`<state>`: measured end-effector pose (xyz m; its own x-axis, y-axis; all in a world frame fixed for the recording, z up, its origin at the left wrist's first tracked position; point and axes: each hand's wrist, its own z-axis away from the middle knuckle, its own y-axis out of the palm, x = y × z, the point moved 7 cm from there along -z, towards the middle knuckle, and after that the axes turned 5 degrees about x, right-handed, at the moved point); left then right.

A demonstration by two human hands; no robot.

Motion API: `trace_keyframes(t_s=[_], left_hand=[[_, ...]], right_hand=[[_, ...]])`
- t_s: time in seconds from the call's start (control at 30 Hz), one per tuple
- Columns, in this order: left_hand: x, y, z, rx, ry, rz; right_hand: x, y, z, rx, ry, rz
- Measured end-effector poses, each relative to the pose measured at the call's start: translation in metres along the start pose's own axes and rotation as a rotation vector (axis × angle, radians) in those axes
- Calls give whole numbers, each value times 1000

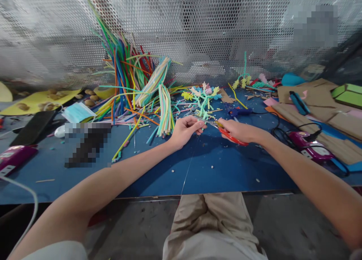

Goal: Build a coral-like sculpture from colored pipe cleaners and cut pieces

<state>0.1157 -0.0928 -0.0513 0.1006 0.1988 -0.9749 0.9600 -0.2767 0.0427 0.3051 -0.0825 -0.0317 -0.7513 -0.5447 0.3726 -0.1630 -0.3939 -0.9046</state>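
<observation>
My left hand (186, 131) is closed in a pinch above the blue table, with a tiny green piece (203, 129) at its fingertips, too small to name surely. My right hand (236, 130) grips red-handled scissors (230, 136), their blades pointing left to the left fingertips. A fine clear strand (187, 173) runs down from near the left hand to the table's front edge. Just behind the hands stands a branching pipe-cleaner plant (203, 101) with mint stems and yellow, pink and blue tips. A bundle of pastel pipe cleaners (165, 111) is left of the left hand.
Many coloured pipe cleaners (121, 79) lean against the perforated metal panel (198, 30). A blue glue gun (240, 112) lies right of the plant. Further right are brown cardboard (308, 97) and a purple power strip (311, 146). At left are a face mask (77, 112) and another purple strip (17, 158).
</observation>
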Motion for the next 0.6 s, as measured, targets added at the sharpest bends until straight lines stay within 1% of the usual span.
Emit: trace_keyframes(t_s=[0.07,0.13,0.2,0.33,0.4,0.47,0.53,0.6], left_hand=[[0,0,0,-8,-4,4],[0,-1,-1,-15,-4,12],[1,-1,-1,-15,-3,16],[2,-2,-3,-8,-9,33],[3,-2,-3,-8,-19,41],[5,-2,-3,-11,-37,39],[7,-2,-4,-13,-55,28],[10,-4,-4,-23,-60,18]], right_hand=[[-6,0,-3,-37,-7,-78],[-12,-3,-7,-109,-48,-164],[-18,-11,-8,-230,-79,-194],[-23,-32,-1,-518,-77,-204],[-22,-37,4,-617,-80,-228],[-20,-34,6,-658,-66,-240],[-17,-27,6,-663,-48,-233],[-10,-19,4,-658,-60,-199]])
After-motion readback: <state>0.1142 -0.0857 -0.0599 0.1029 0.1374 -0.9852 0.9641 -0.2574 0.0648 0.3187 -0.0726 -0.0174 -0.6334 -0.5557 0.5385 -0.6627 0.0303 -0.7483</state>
